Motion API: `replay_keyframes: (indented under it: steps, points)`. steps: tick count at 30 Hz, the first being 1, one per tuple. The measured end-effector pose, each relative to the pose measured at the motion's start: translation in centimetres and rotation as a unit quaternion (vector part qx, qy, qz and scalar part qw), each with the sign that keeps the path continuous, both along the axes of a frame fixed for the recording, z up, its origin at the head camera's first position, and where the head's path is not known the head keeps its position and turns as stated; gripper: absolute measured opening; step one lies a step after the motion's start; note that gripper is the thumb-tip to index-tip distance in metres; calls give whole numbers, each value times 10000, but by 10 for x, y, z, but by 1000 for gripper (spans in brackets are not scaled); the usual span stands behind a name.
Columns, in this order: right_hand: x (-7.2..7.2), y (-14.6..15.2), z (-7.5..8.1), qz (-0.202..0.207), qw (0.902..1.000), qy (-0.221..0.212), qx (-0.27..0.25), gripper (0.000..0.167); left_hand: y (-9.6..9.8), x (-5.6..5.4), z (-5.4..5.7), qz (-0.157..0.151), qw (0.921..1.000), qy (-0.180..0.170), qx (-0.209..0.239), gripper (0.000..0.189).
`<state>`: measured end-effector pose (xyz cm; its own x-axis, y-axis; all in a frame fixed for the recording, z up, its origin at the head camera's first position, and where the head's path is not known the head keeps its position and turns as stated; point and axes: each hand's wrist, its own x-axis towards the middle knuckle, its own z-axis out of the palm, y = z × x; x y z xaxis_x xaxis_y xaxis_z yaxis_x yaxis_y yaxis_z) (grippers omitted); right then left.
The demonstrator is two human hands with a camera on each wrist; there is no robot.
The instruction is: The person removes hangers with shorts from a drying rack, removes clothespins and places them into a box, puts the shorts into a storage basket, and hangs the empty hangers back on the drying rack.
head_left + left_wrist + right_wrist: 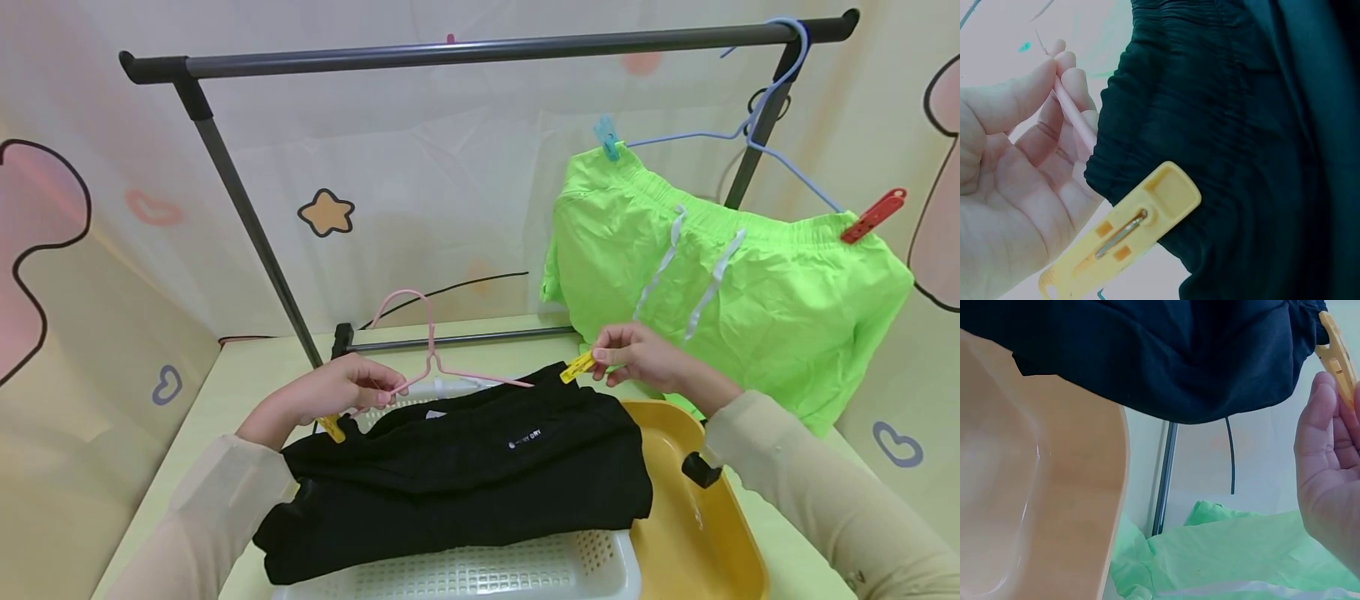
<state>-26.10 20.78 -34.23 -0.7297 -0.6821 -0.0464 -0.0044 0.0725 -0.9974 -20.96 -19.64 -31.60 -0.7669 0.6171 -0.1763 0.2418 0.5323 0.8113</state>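
Black shorts [465, 475] with a small white print hang spread out over a white perforated basket. Between thumb and fingers, my left hand [348, 390] pinches the left arm of a pink hanger [431, 333]. A yellow clothespin [1129, 228] grips the waistband just beside that hand. My right hand [637, 358] pinches the end of another yellow clothespin [577, 367], whose tip is on the waistband at the right. The hanger's right arm runs along the back of the waistband towards that clothespin.
Green shorts [742, 283] hang from a blue hanger [750, 125] on the dark rack [480, 52], held by a blue clothespin [606, 137] and a red one [873, 217]. Under the black shorts stands the white basket [480, 575], with a yellow basin [697, 533] to its right.
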Motion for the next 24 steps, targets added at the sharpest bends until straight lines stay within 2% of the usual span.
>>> replay_keyframes:
  steps: [24]
  points:
    - [0,8,-1,-26,9995,-155,-268,17,3,1,2,-11,9999,75,-76,17]
